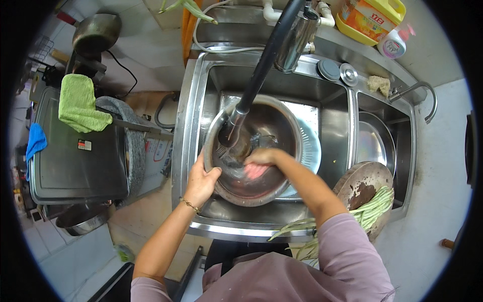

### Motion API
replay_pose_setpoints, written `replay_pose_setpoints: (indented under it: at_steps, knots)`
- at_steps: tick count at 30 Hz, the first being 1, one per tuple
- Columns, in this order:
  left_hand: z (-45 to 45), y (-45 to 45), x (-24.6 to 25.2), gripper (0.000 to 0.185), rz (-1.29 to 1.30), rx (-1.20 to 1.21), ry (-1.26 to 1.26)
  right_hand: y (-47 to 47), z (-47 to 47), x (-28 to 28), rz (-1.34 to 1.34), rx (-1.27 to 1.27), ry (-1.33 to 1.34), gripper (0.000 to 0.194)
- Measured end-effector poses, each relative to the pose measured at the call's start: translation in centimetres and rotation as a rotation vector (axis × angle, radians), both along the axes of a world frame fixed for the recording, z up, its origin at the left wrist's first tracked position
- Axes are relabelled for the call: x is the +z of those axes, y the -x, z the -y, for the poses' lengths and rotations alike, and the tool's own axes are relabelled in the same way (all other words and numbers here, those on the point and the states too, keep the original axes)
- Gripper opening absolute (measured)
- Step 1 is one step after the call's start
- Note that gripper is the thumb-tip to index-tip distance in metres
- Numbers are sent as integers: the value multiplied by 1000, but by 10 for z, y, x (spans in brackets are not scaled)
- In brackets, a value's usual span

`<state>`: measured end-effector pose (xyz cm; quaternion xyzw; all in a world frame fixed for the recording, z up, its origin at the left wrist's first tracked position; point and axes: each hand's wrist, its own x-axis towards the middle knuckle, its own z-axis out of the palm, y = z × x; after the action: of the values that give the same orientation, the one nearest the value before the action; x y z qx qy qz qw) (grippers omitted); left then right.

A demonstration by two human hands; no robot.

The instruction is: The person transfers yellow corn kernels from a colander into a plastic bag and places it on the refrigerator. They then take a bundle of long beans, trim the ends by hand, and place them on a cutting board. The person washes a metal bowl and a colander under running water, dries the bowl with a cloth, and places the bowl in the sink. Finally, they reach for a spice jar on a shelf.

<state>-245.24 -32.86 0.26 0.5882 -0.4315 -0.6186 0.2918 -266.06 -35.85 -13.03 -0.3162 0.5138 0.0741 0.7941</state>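
A deep metal basin [245,200] with a dark inside rests tilted in the large compartment of a stainless steel sink [336,120]. My left hand [200,181] grips its near-left rim, thumb over the edge. Inside the basin, my right hand [264,155] presses a pink cloth or scrubber [255,172] to the wall; the hand is blurred. The black spout of a faucet [260,71] reaches down into the basin, and water swirls near its metal end. Under the basin's right side shows a pale blue slotted colander [311,147], partly hidden.
A round wooden chopping board [349,183] with long green beans [377,207] lies across the right compartment's near edge. That compartment holds a metal pan [371,139]; a thin faucet [428,90] curves over it. Detergent [366,20] and a pump bottle [392,45] stand behind.
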Motion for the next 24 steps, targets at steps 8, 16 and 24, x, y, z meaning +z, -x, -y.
replay_pose_setpoints:
  at_steps: [8,16,24]
  knots:
    - [-11,9,-6,22,-327,70,-500,72,-25,185,-185,235,1125,51]
    - [-23,59,8,13,-561,125,-648,94,-97,223,-563,455,1604,26]
    - [-12,-4,37,33,-302,50,-622,53,-84,196,-314,201,1671,20]
